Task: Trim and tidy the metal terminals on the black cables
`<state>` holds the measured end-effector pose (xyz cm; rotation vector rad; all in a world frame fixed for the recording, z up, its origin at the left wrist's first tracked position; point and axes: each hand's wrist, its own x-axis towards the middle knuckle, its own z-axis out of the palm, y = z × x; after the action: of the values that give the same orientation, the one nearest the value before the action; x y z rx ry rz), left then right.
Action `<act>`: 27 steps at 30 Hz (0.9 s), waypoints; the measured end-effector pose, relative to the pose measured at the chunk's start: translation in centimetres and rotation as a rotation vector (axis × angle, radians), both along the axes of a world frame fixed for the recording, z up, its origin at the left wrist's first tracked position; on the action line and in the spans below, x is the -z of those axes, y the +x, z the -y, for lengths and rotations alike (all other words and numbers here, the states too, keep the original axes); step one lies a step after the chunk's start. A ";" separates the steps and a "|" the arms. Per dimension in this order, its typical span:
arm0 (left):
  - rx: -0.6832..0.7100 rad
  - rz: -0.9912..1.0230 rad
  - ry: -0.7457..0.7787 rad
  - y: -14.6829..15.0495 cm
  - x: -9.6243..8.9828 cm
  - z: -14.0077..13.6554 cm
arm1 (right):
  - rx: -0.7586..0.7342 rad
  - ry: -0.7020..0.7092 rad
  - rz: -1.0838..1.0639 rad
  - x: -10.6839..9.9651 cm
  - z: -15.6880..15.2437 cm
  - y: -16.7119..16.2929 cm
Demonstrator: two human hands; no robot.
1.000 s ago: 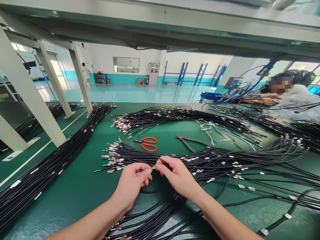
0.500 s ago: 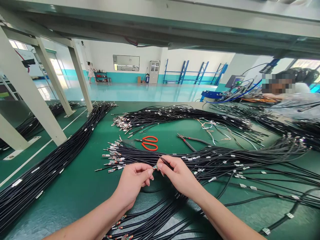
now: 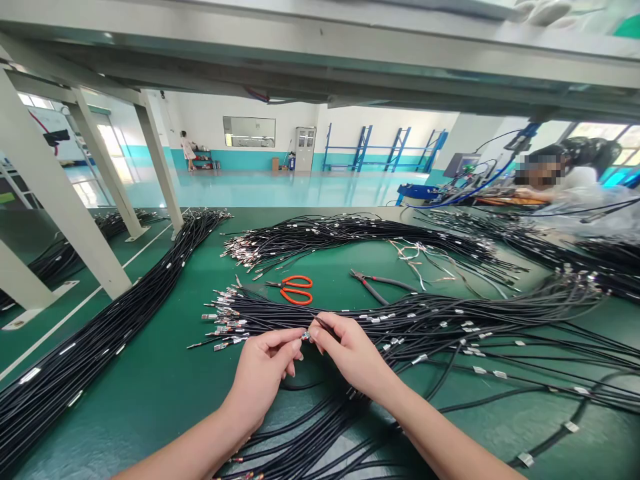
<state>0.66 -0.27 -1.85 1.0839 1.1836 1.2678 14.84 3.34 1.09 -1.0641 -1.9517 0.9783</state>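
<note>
A metal tip (image 3: 306,335) is pinched by the left hand (image 3: 260,367), its cable (image 3: 327,327) by the right hand (image 3: 351,348), fingers (image 3: 294,347) closed, apparently unfinished, with more cable ends (image 3: 233,313) bunched at ten o'clock.

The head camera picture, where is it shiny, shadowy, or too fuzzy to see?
In the head view, the background floor shines with reflections; in the head view, a dark shadow lies on the green table below the right hand; in the head view, the small piece between the hands is too tiny to make out, and blocky squares hide part of a co-worker.
</note>
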 end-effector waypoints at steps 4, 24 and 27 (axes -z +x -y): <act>-0.018 0.017 -0.004 0.0 0.0 -0.1 | 0.005 0.022 -0.003 0.0 0.1 0.0; -0.012 0.033 -0.008 0.0 -0.4 0.2 | 0.034 0.060 0.045 0.1 0.1 0.0; -0.033 0.046 0.000 0.0 -0.4 0.1 | 0.013 0.065 0.065 0.0 0.1 0.0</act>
<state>0.67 -0.39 -1.43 1.0340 1.1712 1.3112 14.87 3.22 1.05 -1.0829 -2.0127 0.8765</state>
